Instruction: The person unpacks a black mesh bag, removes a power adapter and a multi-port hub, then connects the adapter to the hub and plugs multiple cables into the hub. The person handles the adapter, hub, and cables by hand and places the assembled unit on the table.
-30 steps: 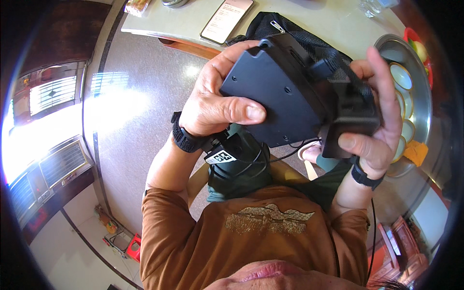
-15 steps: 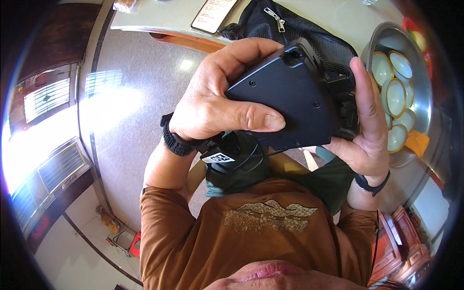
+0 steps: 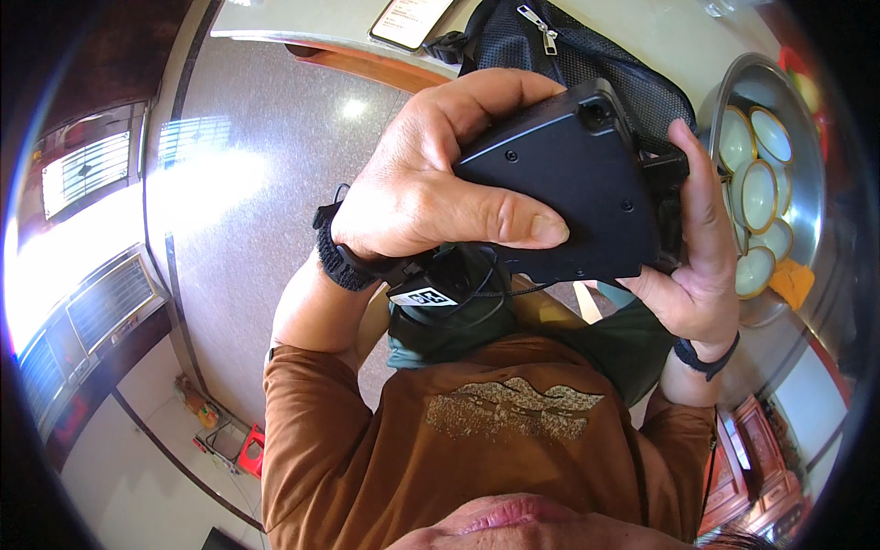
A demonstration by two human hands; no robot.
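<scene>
A flat-sided black plastic device (image 3: 559,192) with small screws and a round recess at one corner is held up in front of my chest. My left hand (image 3: 431,183) wraps its left side, thumb pressed flat on the near face and fingers over the top edge. At its right end, beside darker protruding parts, my right hand (image 3: 701,247) grips it with the thumb below and a finger reaching up; the other fingertips are hidden. A black strap (image 3: 341,257) with a small black unit and a patterned white label circles my left wrist. Another black band (image 3: 706,357) is on my right wrist.
Beyond the device, a black mesh bag (image 3: 587,69) with a zip lies on the pale table (image 3: 339,23), next to a phone (image 3: 410,20) with its screen lit. A metal basin (image 3: 808,183) of gold-rimmed bowls (image 3: 759,194) and an orange cloth (image 3: 792,282) sit at the right.
The device and my left hand have shifted slightly to the right in the picture. My right hand has stayed nearly in place, and both hands keep their hold.
</scene>
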